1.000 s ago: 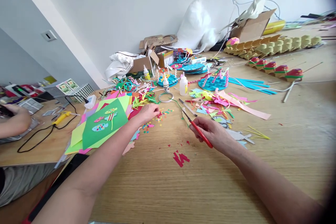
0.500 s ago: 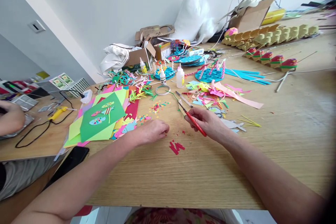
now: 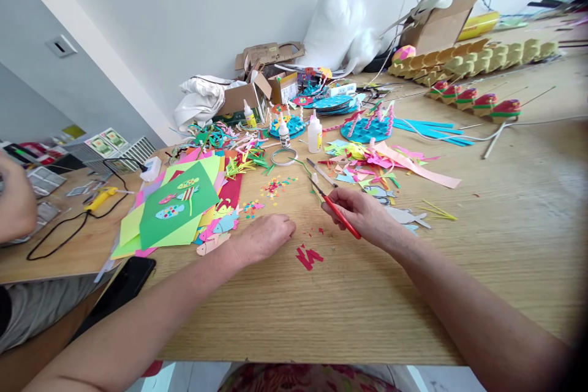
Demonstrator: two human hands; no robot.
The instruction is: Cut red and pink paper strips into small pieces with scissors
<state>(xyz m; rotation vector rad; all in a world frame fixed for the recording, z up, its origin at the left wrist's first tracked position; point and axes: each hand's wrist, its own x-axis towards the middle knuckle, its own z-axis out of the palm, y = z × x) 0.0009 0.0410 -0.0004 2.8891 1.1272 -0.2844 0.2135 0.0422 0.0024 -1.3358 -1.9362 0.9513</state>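
red scissors (image 3: 342, 218), gripped by curled right hand (image 3: 362, 211), blades pointing away, perhaps for safety; left hand (image 3: 266, 237), fingers bent under, openness and contents unclear, near red strips (image 3: 315, 255), seemingly grouped for easy reach.

At nine o'clock, the left edge cuts off a co-worker's bare hand (image 3: 16, 202). At eight, the person's left forearm (image 3: 158, 312) hides part of a black rectangular phone (image 3: 124, 282). Whether the left hand's (image 3: 269, 236) curled fingers pinch anything cannot be told.
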